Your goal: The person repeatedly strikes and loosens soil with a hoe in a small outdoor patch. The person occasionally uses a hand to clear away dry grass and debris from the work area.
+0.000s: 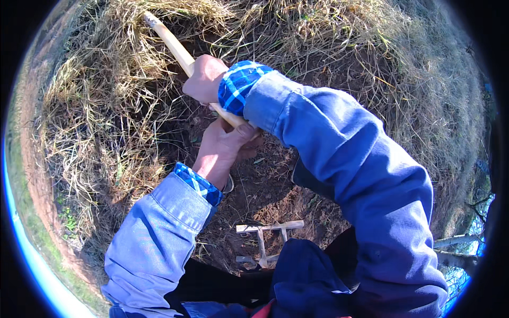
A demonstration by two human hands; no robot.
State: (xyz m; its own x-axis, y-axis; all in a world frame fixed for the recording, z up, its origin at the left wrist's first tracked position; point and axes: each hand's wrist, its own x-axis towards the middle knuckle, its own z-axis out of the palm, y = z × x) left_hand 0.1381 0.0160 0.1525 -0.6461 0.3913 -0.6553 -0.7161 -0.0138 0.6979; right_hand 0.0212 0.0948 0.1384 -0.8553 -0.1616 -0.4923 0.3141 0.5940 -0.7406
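Note:
A pale, slightly curved wooden handle (173, 41) slants from the dry grass at the upper left down to the middle of the view. My right hand (205, 79) is closed around it partway along, in a blue checked cuff under a blue jacket sleeve. Lower down, my left hand (226, 141) grips the handle near its lower end, its thumb lying along the wood. The upper end of the handle meets the dry grass; whether a tool head is fixed there cannot be seen.
Dry cut grass (99, 119) lies in heaps to the left and above. Bare brown soil (258, 187) shows between my arms. A small frame of pale slats (270, 227) rests on the ground near my body. Branches (457, 250) stand at the lower right rim.

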